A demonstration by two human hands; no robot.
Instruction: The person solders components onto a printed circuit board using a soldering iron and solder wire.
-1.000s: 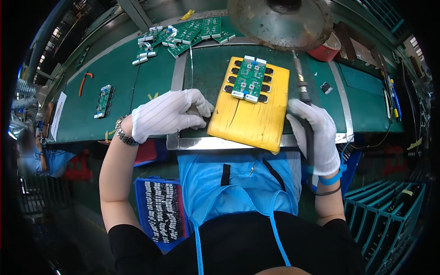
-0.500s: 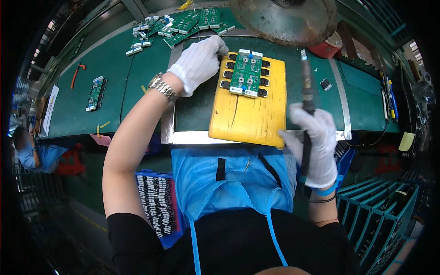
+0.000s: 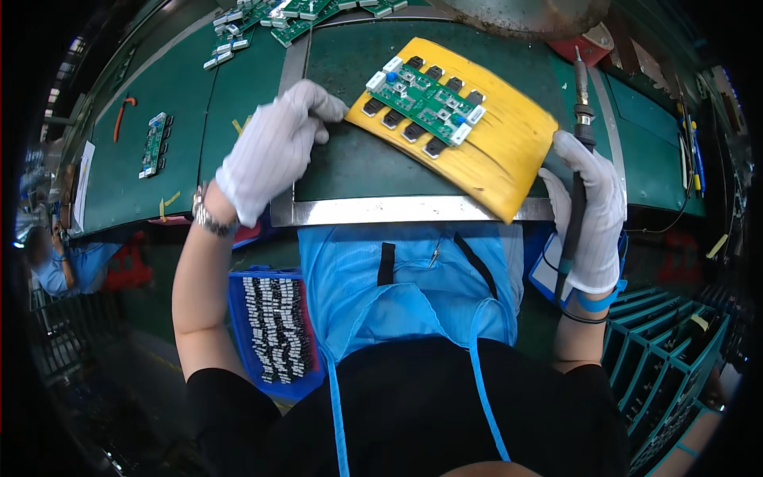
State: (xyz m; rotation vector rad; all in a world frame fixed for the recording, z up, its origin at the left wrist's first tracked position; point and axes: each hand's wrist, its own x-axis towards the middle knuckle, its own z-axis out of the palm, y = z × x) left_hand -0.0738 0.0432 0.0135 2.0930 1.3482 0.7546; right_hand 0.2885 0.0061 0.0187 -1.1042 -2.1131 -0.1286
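Note:
A yellow block (image 3: pixel 509 131) with a cracked, worn surface lies turned at an angle on the green bench. On it sits a green circuit board (image 3: pixel 429 103) with white blocks at both ends and black components along its long sides. My left hand (image 3: pixel 274 151), in a white glove, has its index fingertip at the block's left corner, thumb apart from the finger. In my gloved right hand (image 3: pixel 592 203) is a soldering iron (image 3: pixel 584 131), tip pointing up and away; the fingers near the block's right corner seem to touch it.
Circuit boards (image 3: pixel 294 28) are piled at the far left. Another board (image 3: pixel 155 145) and an orange hooked tool (image 3: pixel 121 119) lie on the left. A round metal plate (image 3: pixel 532 16) overhangs the back. Below are a blue parts bin (image 3: pixel 238 318) and a teal rack (image 3: pixel 660 350).
The yellow block has rotated clockwise with the circuit board on it. My left hand has come nearer and leftward; my right hand and the soldering iron have shifted right.

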